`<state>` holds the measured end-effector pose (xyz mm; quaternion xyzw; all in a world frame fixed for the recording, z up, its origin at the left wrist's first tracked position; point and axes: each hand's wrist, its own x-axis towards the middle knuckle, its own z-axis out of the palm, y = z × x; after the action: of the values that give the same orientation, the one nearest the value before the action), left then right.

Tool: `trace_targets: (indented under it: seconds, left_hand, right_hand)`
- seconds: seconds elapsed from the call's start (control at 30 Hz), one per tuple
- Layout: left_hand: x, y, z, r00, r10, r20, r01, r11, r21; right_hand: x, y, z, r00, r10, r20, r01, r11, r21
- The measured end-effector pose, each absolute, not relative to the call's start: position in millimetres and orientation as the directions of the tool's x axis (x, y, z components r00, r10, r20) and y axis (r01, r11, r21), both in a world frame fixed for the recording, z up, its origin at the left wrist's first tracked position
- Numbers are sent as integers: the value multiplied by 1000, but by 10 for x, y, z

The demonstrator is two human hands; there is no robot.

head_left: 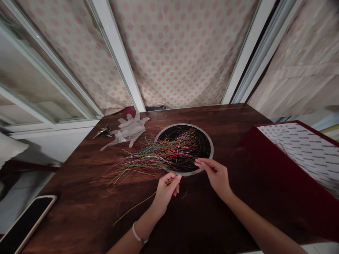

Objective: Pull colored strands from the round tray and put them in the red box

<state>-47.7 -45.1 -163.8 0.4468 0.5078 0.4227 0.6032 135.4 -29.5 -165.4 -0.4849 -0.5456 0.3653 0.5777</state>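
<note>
A loose bundle of thin coloured wires (159, 153) lies across the table and over a round black plate with a grey rim (212, 148). My left hand (169, 185), with a beaded bracelet at the wrist, pinches a yellow wire (135, 206) whose free end trails toward the lower left. Just right of it, my right hand (213, 171) is closed at the fingertips over the plate's front right rim. Whatever those fingertips hold, if anything, is too small to make out.
Clear plastic gloves (129, 129) and keys (103, 132) lie at the back left of the dark wooden table (87, 197). A phone (28, 222) rests at the left edge. On the right stands a red box (280, 169) with a white patterned lining.
</note>
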Motion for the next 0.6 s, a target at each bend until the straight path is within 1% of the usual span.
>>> trace_targets:
  seconds: [0.07, 0.13, 0.17, 0.23, 0.3, 0.37, 0.5, 0.6]
  left_hand:
    - [-479, -451, -1638, 130, 963, -235, -53, 243, 969]
    - [-480, -451, -1644, 133, 963, -233, -51, 242, 969]
    - [-480, -450, -1649, 134, 963, -233, -50, 242, 969]
    - [-479, -450, -1660, 135, 963, -233, -46, 241, 970]
    - [-476, -452, -1667, 136, 963, -231, -41, 239, 970]
    - [-474, -457, -1666, 141, 964, -227, -34, 233, 972]
    - [-469, -475, -1644, 175, 962, -211, -19, 217, 976]
    - [-466, -489, -1632, 210, 957, -202, -15, 209, 978]
  right_hand:
    - [1379, -274, -1612, 215, 956, 198, -105, 224, -969]
    - [1405, -253, -1577, 247, 966, 80, -357, 168, -919]
    - [1412, -249, -1563, 233, 972, 29, -450, 134, -883]
    - [1406, -265, -1542, 164, 986, -24, -521, 66, -851]
    - [1364, -320, -1523, 60, 998, -30, -482, 2, -876]
    - [1293, -405, -1507, -43, 999, -4, -365, -20, -931]
    - [1147, -564, -1501, -213, 977, 34, -111, 10, -994]
    - [1102, -605, -1526, -268, 963, 25, 30, 34, -999]
